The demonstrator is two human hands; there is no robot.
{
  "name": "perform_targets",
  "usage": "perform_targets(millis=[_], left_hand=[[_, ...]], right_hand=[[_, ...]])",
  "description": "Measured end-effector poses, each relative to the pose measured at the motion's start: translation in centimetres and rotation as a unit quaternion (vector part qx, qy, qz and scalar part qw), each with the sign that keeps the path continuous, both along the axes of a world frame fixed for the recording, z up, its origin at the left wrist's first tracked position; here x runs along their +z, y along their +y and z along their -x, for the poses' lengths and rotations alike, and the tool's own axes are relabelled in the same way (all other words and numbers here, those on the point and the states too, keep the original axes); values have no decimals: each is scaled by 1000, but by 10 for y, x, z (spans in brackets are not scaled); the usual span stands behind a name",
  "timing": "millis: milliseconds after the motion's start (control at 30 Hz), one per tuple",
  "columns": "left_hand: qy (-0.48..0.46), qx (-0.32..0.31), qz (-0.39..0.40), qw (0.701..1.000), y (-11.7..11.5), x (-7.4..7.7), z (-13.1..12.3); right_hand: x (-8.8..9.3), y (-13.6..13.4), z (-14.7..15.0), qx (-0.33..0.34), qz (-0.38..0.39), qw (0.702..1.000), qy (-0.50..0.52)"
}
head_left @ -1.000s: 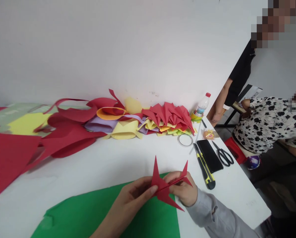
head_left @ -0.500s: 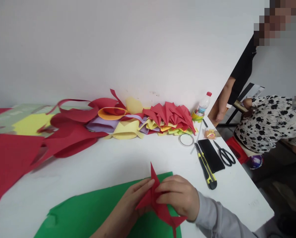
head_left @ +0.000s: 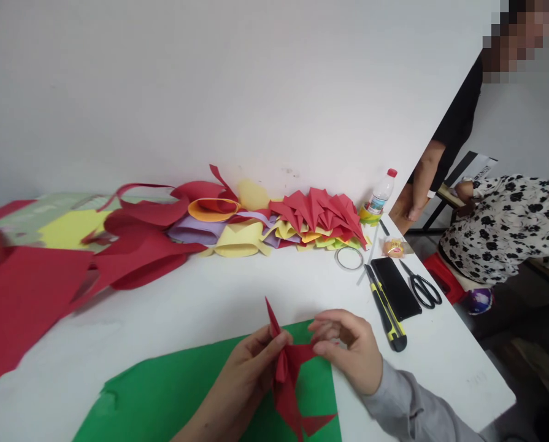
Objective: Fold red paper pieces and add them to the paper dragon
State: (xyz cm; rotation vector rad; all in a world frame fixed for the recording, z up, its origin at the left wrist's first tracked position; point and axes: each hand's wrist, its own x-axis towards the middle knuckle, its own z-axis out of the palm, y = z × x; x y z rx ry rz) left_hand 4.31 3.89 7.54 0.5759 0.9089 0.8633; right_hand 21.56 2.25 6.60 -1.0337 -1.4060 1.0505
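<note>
In the head view, a folded red paper crane (head_left: 284,383) is held over the green sheet (head_left: 177,383). My left hand (head_left: 256,362) is closed on its upper part, thumb on the near side, with a thin point sticking up above the fingers. One flap reaches right to my right hand (head_left: 350,350), whose thumb meets the flap's tip. Its other fingers are bent and partly spread, and part of that grip is hidden. The crane's lower end splits into narrow points.
Folded red paper pieces (head_left: 320,212) lie along the wall, beside yellow and purple paper rolls (head_left: 241,238). Large red paper (head_left: 30,294) covers the left. At right are a tape roll (head_left: 349,258), utility knife (head_left: 387,310), black phone (head_left: 396,288), scissors (head_left: 424,290) and bottle (head_left: 382,193). Two people are beyond the table.
My right hand has moved off the crane's middle, up and right, to the flap's tip. The flap now stretches out to the right. My left hand keeps its hold; the crane has turned slightly.
</note>
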Motion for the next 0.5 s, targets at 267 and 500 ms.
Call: perform_targets(millis=[267, 500], left_hand=[[190, 62, -145, 969, -2, -13, 2], [107, 7, -130, 986, 1, -12, 3]], right_hand=[[-3, -7, 6, 39, 159, 986, 37], [2, -7, 6, -60, 157, 985, -29]])
